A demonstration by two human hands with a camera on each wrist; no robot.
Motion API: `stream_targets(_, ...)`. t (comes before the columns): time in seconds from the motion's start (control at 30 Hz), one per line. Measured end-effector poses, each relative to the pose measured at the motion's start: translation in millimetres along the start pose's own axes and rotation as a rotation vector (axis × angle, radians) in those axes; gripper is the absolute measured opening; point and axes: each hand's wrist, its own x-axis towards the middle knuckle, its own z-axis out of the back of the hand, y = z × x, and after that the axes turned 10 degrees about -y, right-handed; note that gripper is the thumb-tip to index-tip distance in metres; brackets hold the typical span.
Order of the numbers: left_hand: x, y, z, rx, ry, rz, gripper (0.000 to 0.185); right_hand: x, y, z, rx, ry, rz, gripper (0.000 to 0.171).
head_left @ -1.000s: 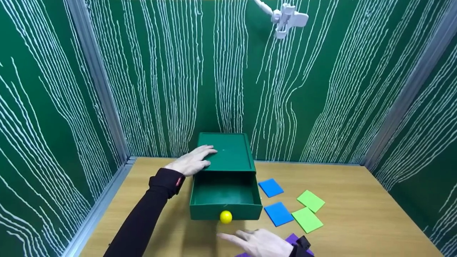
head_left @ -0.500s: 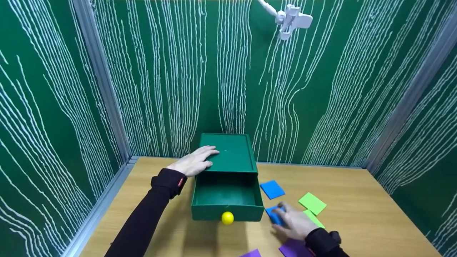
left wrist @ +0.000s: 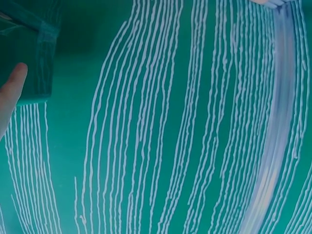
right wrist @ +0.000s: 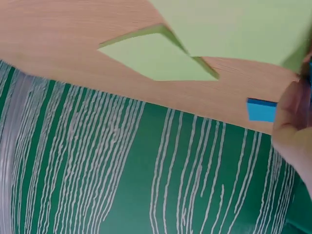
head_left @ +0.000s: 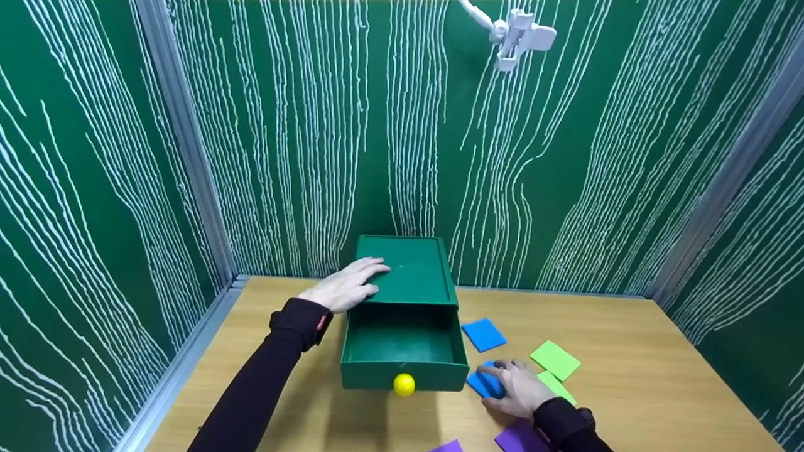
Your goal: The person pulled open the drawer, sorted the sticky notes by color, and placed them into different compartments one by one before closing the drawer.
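My right hand (head_left: 518,388) curls over the near blue tile (head_left: 483,383) on the tabletop (head_left: 628,351), fingers gripping it beside the open drawer (head_left: 402,351). Farther back, my left hand (head_left: 342,289) lies flat on the box (head_left: 408,270), likely steadying it.

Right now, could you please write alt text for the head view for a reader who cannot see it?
The right hand covers a blue square on a wooden table, beside an open green drawer with a yellow knob. The left hand rests flat on the green box. Another blue square and two light green squares lie nearby.
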Motion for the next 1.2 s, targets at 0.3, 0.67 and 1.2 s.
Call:
stream_targets(0.3,-2.5,-0.2,-5.3,-0.003,0.005,-0.016,0.051,2.9,9.2,15.8,0.083,-0.05,-0.026,0.075)
stream_targets(0.67,2.3,3.3,-2.0,0.017,-0.009,-0.032,0.051,29.7,17.4,105.9,0.087,-0.443,0.149,0.073)
stream_targets(1.2,-1.0,4.1,-4.5,0.019,-0.02,-0.017,0.051,50.1,106.3,153.3,0.063,-0.427,0.436,0.065)
